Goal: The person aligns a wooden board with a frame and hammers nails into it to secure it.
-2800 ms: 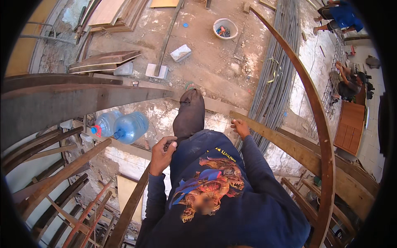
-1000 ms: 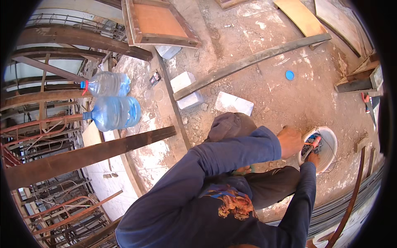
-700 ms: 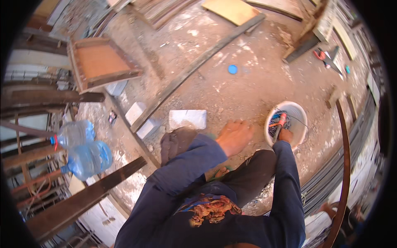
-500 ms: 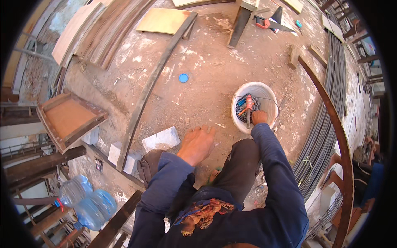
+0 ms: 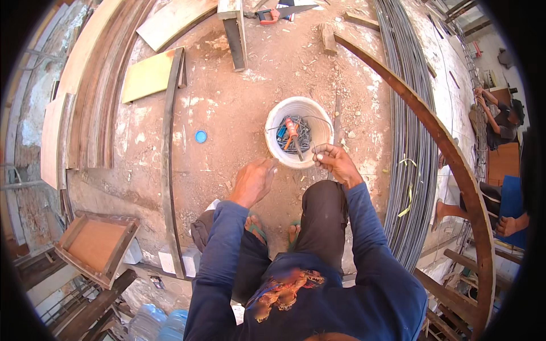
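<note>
Just outside the front right rim of a white bucket [image 5: 274, 149], my right hand [image 5: 338, 163] pinches a thin grey nail [image 5: 315, 151] between thumb and fingertips. In the bucket lie many loose nails [image 5: 303, 136], a tool with an orange-red handle [image 5: 292, 127] leaning on them, and something blue [image 5: 281, 132]. My left hand [image 5: 254, 181] hovers at the front left of the bucket, its fingers curled together. Whatever its fingertips may hold is hidden.
A long dark timber [image 5: 169, 153] lies to the left, beside a blue lid [image 5: 200, 136]. A handsaw [image 5: 284, 12] is at the far side. Bundled steel rods [image 5: 410, 125] and a curved wooden strip [image 5: 424, 113] run along the right, where another person [image 5: 500, 122] is.
My right hand has come out of the bucket with a nail. The left hand's fingers have curled in and moved nearer the bucket. The view has swung right.
</note>
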`<state>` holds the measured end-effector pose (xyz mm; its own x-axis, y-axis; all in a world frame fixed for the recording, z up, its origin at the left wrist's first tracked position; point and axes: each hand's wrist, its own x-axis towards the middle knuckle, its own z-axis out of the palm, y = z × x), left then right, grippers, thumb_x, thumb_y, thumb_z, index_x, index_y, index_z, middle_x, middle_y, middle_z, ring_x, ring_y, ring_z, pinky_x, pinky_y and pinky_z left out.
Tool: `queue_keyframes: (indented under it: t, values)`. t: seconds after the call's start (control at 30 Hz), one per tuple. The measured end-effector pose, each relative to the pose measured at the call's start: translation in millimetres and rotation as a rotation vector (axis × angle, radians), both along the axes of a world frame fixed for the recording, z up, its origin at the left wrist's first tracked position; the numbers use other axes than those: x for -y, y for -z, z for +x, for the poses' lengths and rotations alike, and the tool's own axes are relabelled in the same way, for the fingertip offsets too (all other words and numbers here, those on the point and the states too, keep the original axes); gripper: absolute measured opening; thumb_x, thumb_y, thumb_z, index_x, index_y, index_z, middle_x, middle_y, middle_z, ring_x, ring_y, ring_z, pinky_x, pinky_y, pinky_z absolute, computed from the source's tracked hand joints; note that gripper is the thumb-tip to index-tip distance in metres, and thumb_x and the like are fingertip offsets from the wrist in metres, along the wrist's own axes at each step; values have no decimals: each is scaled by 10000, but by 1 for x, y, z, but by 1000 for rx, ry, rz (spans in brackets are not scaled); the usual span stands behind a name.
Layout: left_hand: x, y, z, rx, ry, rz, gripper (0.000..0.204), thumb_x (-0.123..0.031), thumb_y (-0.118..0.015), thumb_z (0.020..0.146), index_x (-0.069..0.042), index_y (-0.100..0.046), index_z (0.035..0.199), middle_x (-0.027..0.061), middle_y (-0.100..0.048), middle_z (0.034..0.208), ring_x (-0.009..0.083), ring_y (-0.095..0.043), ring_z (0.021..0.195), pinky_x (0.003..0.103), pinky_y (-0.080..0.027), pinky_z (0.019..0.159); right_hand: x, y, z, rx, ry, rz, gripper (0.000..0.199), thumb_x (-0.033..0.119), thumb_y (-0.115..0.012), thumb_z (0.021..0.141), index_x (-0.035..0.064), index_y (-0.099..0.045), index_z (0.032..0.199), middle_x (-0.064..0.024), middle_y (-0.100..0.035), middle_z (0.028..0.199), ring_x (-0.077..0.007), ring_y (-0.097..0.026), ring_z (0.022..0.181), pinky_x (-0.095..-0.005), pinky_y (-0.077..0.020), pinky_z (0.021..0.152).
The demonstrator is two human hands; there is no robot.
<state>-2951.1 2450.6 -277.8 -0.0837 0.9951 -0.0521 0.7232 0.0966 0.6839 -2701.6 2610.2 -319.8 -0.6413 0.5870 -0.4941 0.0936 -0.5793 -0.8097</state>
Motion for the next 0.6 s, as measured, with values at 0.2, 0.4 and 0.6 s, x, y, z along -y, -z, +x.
queue_keyframes:
  t: [0.2, 0.4, 0.6]
  values:
    - [37, -29, 44, 1008, -389, -70, 292, -189, -635, 971, 10, -672, 1181, 102, -714, 1077, 169, -667, 935, 344, -551, 775, 103, -84, -45, -34, 73, -251, 149, 45, -684, 914, 26, -669, 1061, -32, -696, 901, -107, -637, 748, -237, -503, 673]
    - [139, -176, 37, 1153, -734, -209, 176, -130, -649, 961, 12, -710, 1046, 94, -693, 1095, 136, -660, 920, 275, -550, 775, 187, -211, -75, 126, -164, -421, 162, 132, -728, 908, 30, -684, 1025, -20, -678, 864, -94, -623, 729, -236, -508, 663]
    - [210, -267, 10, 1221, -1011, -244, 176, -128, -615, 977, -5, -560, 1090, 122, -691, 978, 199, -695, 843, 325, -580, 729, 206, -326, -93, 258, -530, -51, 211, 206, -704, 929, 24, -688, 1035, -38, -673, 841, -113, -630, 731, -276, -519, 672]
